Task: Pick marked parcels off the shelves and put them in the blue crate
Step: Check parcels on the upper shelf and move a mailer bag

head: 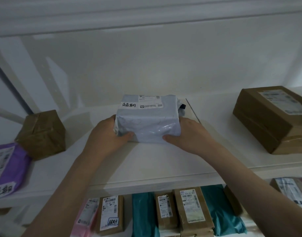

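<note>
Head view. White shelf [163,161], smooth, matte top, plain pale wall behind; dim light. A thin seam or rod runs back along the shelf just right of centre.

Marked parcel [147,117]: pale grey-blue poly mailer, wrinkled and glossy, wrapped round a blocky shape. It sits on the shelf at centre. White shipping label on top, plus a white tag with handwritten black characters. A dark tab sticks out at its right end.

Left hand [105,134] grips the parcel's left side, thumb curled onto the near face; its fingers are hidden behind the parcel. Right hand [189,134] grips the right side likewise, thumb on the near face, fingers out of sight.

Small cardboard box [41,133] to the left, taped, tilted corner-on. Purple mailer [8,166] at the far left, cut off by the frame, with a handwritten tag at its near edge, blurred. Large flat cardboard box [273,117] to the right, labelled on top, cut off at the frame edge.

Lower shelf, partly hidden under the upper board: a row of parcels standing side by side — pink mailer [86,218], brown box with a handwritten tag [110,214], two teal mailers [143,214], more brown boxes [191,209]. Label print too small to read.
</note>
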The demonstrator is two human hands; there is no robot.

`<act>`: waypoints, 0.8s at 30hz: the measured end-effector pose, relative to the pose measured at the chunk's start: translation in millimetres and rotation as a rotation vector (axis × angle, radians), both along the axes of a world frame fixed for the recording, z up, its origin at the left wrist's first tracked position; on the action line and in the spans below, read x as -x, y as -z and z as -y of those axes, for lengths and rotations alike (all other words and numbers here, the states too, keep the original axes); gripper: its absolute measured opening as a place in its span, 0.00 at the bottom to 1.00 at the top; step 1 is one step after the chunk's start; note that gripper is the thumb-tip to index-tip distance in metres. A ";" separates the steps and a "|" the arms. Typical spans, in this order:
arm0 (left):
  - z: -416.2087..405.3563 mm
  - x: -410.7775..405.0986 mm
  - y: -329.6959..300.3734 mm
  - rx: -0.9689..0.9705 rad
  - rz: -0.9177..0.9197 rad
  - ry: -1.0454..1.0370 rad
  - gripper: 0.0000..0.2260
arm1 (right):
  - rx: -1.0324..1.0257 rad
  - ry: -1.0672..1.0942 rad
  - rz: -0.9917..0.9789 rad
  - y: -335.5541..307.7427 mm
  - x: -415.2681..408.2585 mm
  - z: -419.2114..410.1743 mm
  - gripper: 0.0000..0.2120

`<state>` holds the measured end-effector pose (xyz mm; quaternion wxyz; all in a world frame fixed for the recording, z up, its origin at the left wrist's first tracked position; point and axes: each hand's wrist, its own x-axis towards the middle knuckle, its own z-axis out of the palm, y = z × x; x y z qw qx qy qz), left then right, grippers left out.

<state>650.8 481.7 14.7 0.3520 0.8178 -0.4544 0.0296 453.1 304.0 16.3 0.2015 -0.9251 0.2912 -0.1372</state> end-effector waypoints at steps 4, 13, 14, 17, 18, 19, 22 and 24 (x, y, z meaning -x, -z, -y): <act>1.6 6.7 3.5 0.111 0.093 0.031 0.18 | 0.053 0.062 0.108 -5.0 -1.1 0.8 0.18; -9.6 42.3 -17.2 0.374 0.264 0.059 0.23 | 0.268 0.202 0.451 -36.0 57.4 -36.0 0.25; -7.2 47.5 -17.8 0.389 0.276 0.068 0.24 | 0.262 0.230 0.452 -38.2 65.1 -40.3 0.27; 0.0 64.5 -15.1 0.414 0.274 0.121 0.23 | 0.291 0.323 0.444 -41.9 90.4 -52.3 0.29; 2.7 70.0 -13.8 0.421 0.256 0.152 0.22 | 0.299 0.356 0.433 -42.6 99.9 -57.4 0.29; 6.0 75.1 -12.2 0.431 0.231 0.188 0.22 | 0.299 0.388 0.422 -42.2 109.8 -62.5 0.28; 17.1 94.5 -5.1 0.437 0.101 0.340 0.19 | 0.309 0.482 0.409 -38.2 141.1 -80.8 0.31; 27.2 109.2 0.5 0.412 0.056 0.443 0.19 | 0.332 0.558 0.393 -33.3 163.1 -93.1 0.32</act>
